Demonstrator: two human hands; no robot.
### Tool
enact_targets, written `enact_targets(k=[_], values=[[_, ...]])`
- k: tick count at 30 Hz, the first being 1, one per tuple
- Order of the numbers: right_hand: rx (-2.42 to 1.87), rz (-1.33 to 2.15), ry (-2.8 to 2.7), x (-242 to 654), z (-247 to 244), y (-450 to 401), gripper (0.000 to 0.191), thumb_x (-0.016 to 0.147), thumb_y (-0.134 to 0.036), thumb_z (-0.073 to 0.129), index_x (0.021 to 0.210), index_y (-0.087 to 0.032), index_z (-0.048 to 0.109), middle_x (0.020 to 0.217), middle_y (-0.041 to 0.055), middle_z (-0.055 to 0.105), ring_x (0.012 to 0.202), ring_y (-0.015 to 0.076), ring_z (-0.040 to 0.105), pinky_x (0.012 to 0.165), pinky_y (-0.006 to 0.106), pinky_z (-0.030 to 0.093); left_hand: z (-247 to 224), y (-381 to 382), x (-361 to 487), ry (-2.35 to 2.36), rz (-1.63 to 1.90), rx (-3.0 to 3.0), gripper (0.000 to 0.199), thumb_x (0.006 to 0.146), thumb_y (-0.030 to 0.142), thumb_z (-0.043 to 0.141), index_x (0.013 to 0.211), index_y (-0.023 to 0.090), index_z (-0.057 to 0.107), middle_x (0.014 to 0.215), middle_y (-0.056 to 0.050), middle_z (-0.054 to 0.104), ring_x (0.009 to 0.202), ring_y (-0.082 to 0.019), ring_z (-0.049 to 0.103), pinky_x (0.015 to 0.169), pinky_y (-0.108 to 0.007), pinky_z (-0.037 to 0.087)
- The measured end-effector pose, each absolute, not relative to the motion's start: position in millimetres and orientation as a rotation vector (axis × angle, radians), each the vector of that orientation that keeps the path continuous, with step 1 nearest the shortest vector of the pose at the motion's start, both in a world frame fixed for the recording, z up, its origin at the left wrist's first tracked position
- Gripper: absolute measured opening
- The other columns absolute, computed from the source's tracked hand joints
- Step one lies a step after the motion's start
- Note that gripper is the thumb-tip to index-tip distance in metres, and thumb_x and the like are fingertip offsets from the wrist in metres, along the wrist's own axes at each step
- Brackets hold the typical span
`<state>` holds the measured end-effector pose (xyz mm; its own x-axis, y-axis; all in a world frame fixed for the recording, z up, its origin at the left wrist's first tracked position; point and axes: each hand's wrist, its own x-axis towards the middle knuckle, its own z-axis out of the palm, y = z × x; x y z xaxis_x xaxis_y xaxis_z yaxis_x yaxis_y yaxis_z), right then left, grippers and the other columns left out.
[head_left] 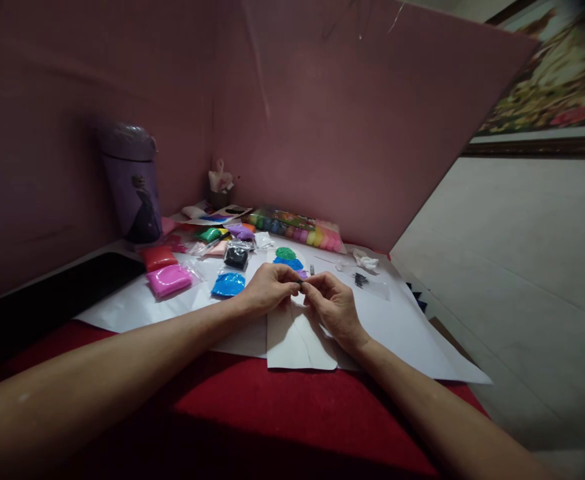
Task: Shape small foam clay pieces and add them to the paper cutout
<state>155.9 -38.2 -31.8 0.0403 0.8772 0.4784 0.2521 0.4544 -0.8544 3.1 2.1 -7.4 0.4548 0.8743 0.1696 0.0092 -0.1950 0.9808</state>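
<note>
My left hand (271, 287) and my right hand (333, 305) meet fingertip to fingertip over a white card (299, 343). Between them they pinch a small dark piece (299, 283), mostly covered by the fingers. Just beyond, green clay (285, 253) and blue clay (287, 265) lie on the card, with a bit of purple beside my fingertips. To the left of my left hand are a blue clay packet (229, 285) and a black clay packet (236, 257).
Pink (169, 281) and red packets lie at the left, near a purple tumbler (135, 187). A long pack of colored clay (297, 229) rests against the pink panel. Crumpled tissue (365, 259) and black bits (361, 280) are at the right.
</note>
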Motion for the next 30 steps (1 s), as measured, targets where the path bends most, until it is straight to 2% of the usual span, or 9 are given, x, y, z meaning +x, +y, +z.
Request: enact_targets(k=[6,12,18,23,26,30], values=[[-1.068,0.618,-1.416,155.2,-30.1,-36.3,0.015,0.080,-0.031,0.068,0.075,-0.018,0.061,0.063,-0.0026,0.060,0.053,0.0105,0.053,0.047,0.021,0.042,-5.2,1.0,5.6,0.813,0.961,1.481,0.011,0.076,0.005,0.058,0.068,0.013,0.057,0.043,0.006,0.052,0.032,-0.006,0.046,0.036,-0.018,0.036],[-1.056,0.604,-1.404,160.0,-30.6,-33.0,0.015,0.081,-0.034,0.068,0.081,-0.019,0.065,0.068,-0.0012,0.062,0.057,0.0115,0.056,0.050,0.023,0.044,-3.4,2.9,1.5,0.779,1.069,1.393,0.002,0.076,0.008,0.062,0.075,0.008,0.064,0.056,0.002,0.058,0.038,-0.005,0.047,0.037,-0.019,0.040],[-1.085,0.588,-1.400,160.4,-33.4,-34.3,0.013,0.082,-0.032,0.067,0.081,-0.019,0.066,0.064,-0.0035,0.058,0.050,0.0088,0.049,0.046,0.022,0.041,-4.5,3.4,1.3,0.730,1.028,1.363,0.008,0.074,0.005,0.062,0.080,0.007,0.066,0.054,0.003,0.058,0.037,-0.006,0.049,0.038,-0.020,0.041],[-1.055,0.672,-1.454,159.7,-33.8,-36.7,0.021,0.089,-0.038,0.059,0.095,-0.019,0.066,0.063,-0.0035,0.057,0.044,0.0093,0.051,0.041,0.023,0.042,-7.6,3.3,2.0,0.716,0.954,1.392,0.015,0.075,0.006,0.062,0.089,0.006,0.067,0.055,0.003,0.059,0.036,-0.007,0.049,0.037,-0.020,0.039],[-1.030,0.676,-1.528,159.1,-33.4,-38.9,0.022,0.089,-0.037,0.059,0.102,-0.020,0.065,0.070,-0.0016,0.061,0.046,0.0092,0.052,0.043,0.023,0.045,-8.0,3.5,1.1,0.685,0.900,1.437,0.017,0.076,0.009,0.063,0.092,0.007,0.068,0.055,0.002,0.060,0.036,-0.007,0.050,0.038,-0.020,0.040],[-0.986,0.663,-1.559,158.0,-34.1,-40.5,0.021,0.089,-0.036,0.059,0.103,-0.021,0.062,0.076,0.0004,0.063,0.058,0.0125,0.059,0.047,0.024,0.049,-5.4,2.3,0.6,0.668,0.869,1.463,0.010,0.076,0.014,0.066,0.084,0.008,0.068,0.059,0.000,0.063,0.037,-0.007,0.050,0.039,-0.020,0.040]])
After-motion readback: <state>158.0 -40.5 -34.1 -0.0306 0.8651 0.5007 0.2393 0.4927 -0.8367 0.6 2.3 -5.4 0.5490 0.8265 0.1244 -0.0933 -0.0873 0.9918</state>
